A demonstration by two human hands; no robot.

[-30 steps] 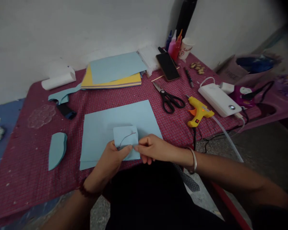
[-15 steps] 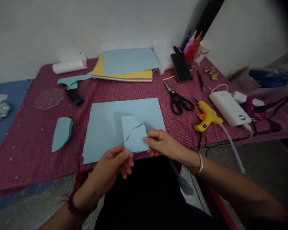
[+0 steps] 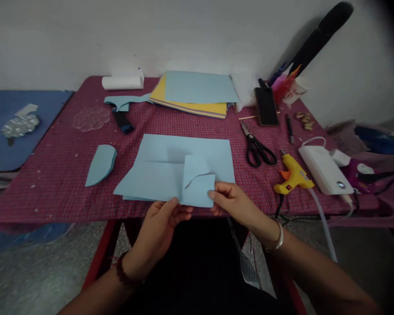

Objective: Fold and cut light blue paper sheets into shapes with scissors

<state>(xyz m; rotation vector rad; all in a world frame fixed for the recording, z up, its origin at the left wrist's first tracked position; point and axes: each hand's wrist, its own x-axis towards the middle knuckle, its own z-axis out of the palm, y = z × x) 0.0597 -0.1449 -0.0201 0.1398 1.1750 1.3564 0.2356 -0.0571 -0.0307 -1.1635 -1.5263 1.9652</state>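
A small light blue paper piece (image 3: 197, 181) with a curved pencil line is held upright over the near table edge. My right hand (image 3: 231, 202) pinches its lower right corner. Just below and left of it, my left hand (image 3: 166, 221) has its fingers curled at the near edge of the large light blue sheet (image 3: 164, 168), thumb on top. That sheet lies flat on the red checked tablecloth (image 3: 59, 175).
Black scissors (image 3: 258, 146), a yellow glue gun (image 3: 292, 175) and a white power bank (image 3: 325, 168) lie to the right. A cut blue shape (image 3: 101, 164) lies left. Stacked coloured sheets (image 3: 197, 94), a white roll (image 3: 123, 82), a phone (image 3: 265, 106) and glue bottles (image 3: 282, 83) sit along the wall.
My left hand let go of the small piece and moved down to the big sheet's edge. My right hand kept the piece and tilted it upright. The view swung left.
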